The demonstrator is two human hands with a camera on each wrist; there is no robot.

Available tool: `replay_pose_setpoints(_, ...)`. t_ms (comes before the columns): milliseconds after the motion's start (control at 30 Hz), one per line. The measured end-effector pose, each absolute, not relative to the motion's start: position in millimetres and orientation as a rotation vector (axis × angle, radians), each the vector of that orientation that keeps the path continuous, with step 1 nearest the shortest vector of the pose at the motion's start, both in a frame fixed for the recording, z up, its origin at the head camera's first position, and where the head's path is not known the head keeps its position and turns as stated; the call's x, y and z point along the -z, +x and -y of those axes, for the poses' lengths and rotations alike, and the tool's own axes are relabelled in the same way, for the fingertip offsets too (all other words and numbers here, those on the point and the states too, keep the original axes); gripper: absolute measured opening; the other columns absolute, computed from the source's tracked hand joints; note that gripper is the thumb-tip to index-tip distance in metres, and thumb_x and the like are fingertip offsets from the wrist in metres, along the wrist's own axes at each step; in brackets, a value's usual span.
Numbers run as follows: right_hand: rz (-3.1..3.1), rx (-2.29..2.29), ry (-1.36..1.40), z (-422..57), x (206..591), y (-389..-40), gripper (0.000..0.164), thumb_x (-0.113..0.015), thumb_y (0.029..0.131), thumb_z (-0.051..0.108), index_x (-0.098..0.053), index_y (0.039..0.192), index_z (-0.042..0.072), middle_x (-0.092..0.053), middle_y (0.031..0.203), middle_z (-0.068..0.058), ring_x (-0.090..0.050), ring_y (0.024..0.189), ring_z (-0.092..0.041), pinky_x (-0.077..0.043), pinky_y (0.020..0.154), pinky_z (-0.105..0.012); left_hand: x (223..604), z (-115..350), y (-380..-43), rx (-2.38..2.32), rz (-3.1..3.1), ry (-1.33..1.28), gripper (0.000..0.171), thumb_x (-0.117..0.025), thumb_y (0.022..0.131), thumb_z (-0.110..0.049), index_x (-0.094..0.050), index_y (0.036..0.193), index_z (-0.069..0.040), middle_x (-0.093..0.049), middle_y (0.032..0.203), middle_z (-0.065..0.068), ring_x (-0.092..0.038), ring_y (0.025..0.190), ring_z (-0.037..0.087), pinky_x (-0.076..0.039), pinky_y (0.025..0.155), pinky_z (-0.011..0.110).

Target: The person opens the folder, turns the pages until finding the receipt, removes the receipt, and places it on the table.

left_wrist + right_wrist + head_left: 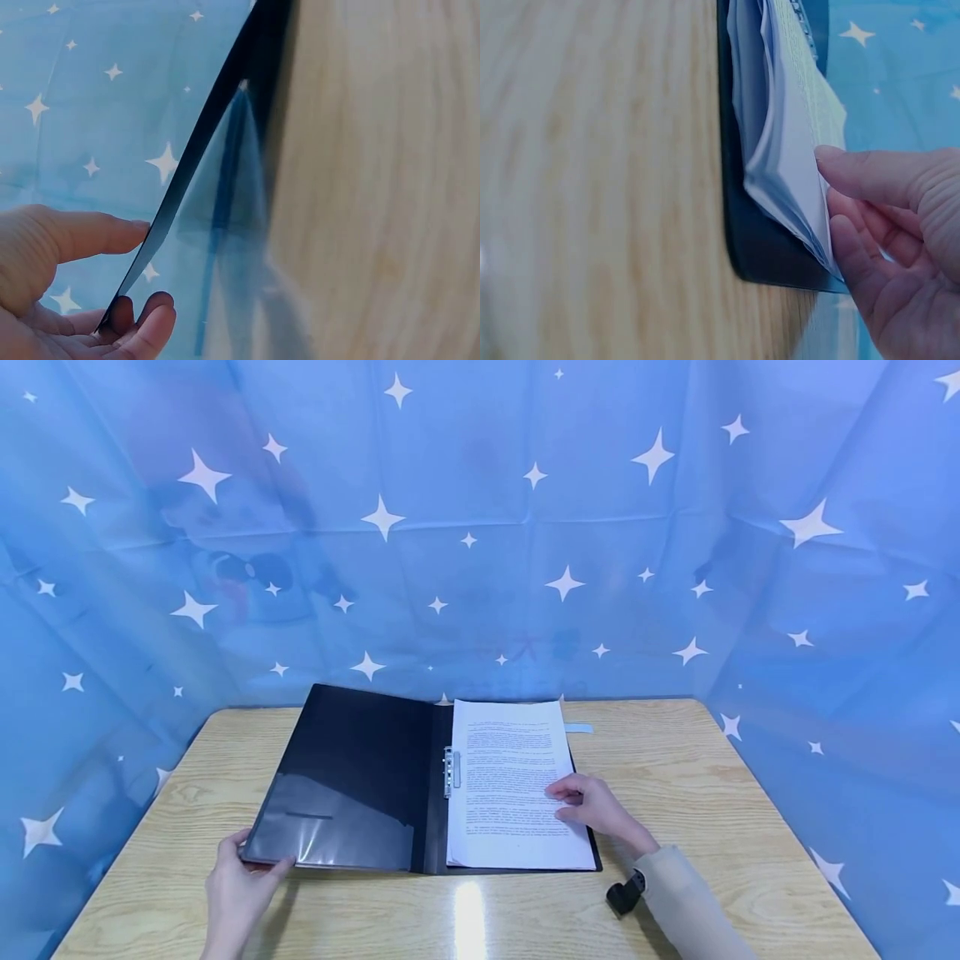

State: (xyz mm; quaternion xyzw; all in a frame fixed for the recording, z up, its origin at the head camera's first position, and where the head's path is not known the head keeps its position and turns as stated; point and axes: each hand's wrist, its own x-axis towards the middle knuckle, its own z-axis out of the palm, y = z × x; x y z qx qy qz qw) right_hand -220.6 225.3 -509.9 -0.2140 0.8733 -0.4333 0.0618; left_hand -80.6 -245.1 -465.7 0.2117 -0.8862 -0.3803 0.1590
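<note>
A black folder (345,756) lies spread open, its left cover tilted up off the table at the near-left corner. My left hand (242,887) grips that corner, thumb on the inner face and fingers behind, as the left wrist view also shows. A clear pocket (225,195) hangs along the cover. A stack of printed papers (517,760) rests on the right side, beside the metal clip (452,772) at the spine. My right hand (592,803) touches the papers near their right edge with thumb and fingertips, fingers loosely bent. Sheet edges (780,195) fan apart slightly in the right wrist view.
The folder stands on a light wooden table (690,777). A pale blue tab (578,727) sticks out past the folder's right edge. A black wrist device (626,893) sits at the right sleeve (686,902). Behind the table hangs a blue star-patterned curtain (480,568).
</note>
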Motion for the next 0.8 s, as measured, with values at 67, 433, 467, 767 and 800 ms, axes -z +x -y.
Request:
replay_pose_setpoints(67,-2.641,1.309,-0.648,-225.4,510.6,-220.6,0.031,-0.072,0.075,-0.005,-0.067,0.105,0.001,-0.064,0.099,-0.008,-0.06,0.089,-0.022,-0.051,0.077,-0.028,469.0,247.0,-80.7,1.087,2.559,0.622,0.071,-0.078,0.068,-0.009,-0.04,0.123,0.014,-0.058,0.096,0.034,-0.062,0.07,0.032,-0.045,0.069,0.042)
replay_pose_setpoints(433,-2.65,1.303,-0.651,-224.7,511.2,-219.4,0.031,-0.072,0.075,-0.005,-0.067,0.104,0.002,-0.065,0.098,-0.008,-0.061,0.089,-0.02,-0.05,0.077,-0.026,485.3,255.0,-82.7,1.083,2.6,0.592,0.07,-0.079,0.068,-0.009,-0.04,0.119,0.018,-0.049,0.108,0.039,-0.05,0.098,0.051,-0.038,0.084,0.057)
replay_pose_setpoints(467,-2.65,1.304,-0.654,-224.6,511.1,-219.6,0.031,-0.072,0.075,-0.005,-0.067,0.104,0.001,-0.065,0.098,-0.008,-0.061,0.089,-0.02,-0.05,0.077,-0.026,486.4,255.5,-83.0,1.079,2.606,0.589,0.07,-0.079,0.067,-0.009,-0.04,0.119,0.019,-0.049,0.108,0.039,-0.05,0.099,0.05,-0.038,0.084,0.057)
replay_pose_setpoints(767,-2.644,1.308,-0.665,-225.2,508.8,-219.4,0.03,-0.071,0.075,-0.005,-0.067,0.104,0.001,-0.064,0.098,-0.008,-0.06,0.088,-0.021,-0.05,0.076,-0.025,492.7,259.9,-86.3,1.07,2.664,0.565,0.07,-0.079,0.068,-0.011,-0.041,0.117,0.023,-0.045,0.107,0.038,-0.044,0.102,0.048,-0.035,0.086,0.056)
replay_pose_setpoints(800,-2.643,1.308,-0.665,-225.3,508.6,-219.2,0.03,-0.071,0.075,-0.005,-0.067,0.105,0.001,-0.064,0.098,-0.008,-0.06,0.088,-0.021,-0.05,0.076,-0.025,493.0,260.1,-86.5,1.068,2.669,0.565,0.07,-0.079,0.068,-0.011,-0.041,0.117,0.023,-0.045,0.108,0.038,-0.043,0.102,0.048,-0.035,0.087,0.056)
